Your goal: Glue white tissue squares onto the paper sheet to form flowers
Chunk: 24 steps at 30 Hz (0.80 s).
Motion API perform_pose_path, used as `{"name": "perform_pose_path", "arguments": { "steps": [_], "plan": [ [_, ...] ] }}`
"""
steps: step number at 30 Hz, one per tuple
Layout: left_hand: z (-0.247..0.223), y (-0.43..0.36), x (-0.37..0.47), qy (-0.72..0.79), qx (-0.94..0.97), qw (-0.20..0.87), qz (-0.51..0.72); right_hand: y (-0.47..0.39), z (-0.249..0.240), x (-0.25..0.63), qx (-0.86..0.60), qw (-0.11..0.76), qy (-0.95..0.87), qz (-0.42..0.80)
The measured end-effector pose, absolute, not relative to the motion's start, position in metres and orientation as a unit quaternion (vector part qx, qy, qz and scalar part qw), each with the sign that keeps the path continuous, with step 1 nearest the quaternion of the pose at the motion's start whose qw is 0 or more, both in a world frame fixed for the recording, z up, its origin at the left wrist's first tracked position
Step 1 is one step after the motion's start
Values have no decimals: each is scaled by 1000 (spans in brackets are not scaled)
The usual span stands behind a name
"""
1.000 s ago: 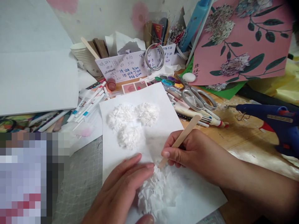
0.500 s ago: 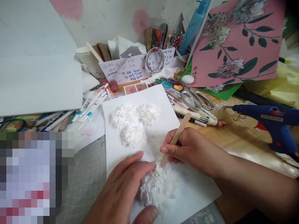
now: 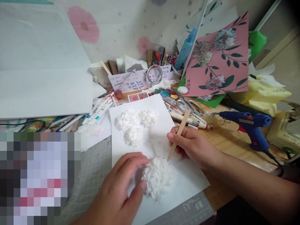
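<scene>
A white paper sheet (image 3: 150, 142) bears a large fluffy white paper flower (image 3: 158, 178) near its lower part and several smaller ones, such as the small flower (image 3: 133, 135), at its upper left. My left hand (image 3: 124, 184) has its fingers apart, with thumb and fingertips at the left edge of the large flower. In my right hand (image 3: 185, 140) is a flat wooden stick (image 3: 184, 122), pinched between thumb and fingers. Its lower tip points down beside the upper right edge of the large flower.
A grey cutting mat (image 3: 93, 175) lies under the sheet. Behind are markers (image 3: 99, 109), scissors (image 3: 188, 104) and paper cups (image 3: 98, 73). To the right is a blue glue gun (image 3: 253, 125); a pink flower picture (image 3: 217, 62) leans behind. A blurred-out area covers the lower left.
The view has shifted, showing more on the right. My left thumb has moved up to the large flower's left side. The stick's tip has come away from the flower's top edge, toward the right.
</scene>
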<state>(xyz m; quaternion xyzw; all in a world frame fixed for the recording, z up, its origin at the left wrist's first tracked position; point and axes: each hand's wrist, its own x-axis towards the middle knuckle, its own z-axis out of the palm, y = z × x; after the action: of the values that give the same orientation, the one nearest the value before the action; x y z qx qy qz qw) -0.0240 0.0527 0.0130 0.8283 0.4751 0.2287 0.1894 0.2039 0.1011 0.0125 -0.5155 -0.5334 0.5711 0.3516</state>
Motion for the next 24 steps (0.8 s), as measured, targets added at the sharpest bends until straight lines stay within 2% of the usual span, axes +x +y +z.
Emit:
{"name": "perform_pose_path", "arguments": {
  "steps": [8, 14, 18, 24],
  "plan": [
    [22, 54, -20, 501, 805, 254, 189, 91, 14, 207, -493, 355, -551, 572],
    [14, 48, -23, 393, 862, 185, 261, 84, 15, 215, -489, 390, -536, 568],
    [9, 45, -24, 339, 897, 165, 228, 77, 14, 217, -490, 388, -531, 572],
    [6, 41, -22, 343, 905, 172, 182, 69, 9, 212, -496, 404, -516, 569]
  ]
}}
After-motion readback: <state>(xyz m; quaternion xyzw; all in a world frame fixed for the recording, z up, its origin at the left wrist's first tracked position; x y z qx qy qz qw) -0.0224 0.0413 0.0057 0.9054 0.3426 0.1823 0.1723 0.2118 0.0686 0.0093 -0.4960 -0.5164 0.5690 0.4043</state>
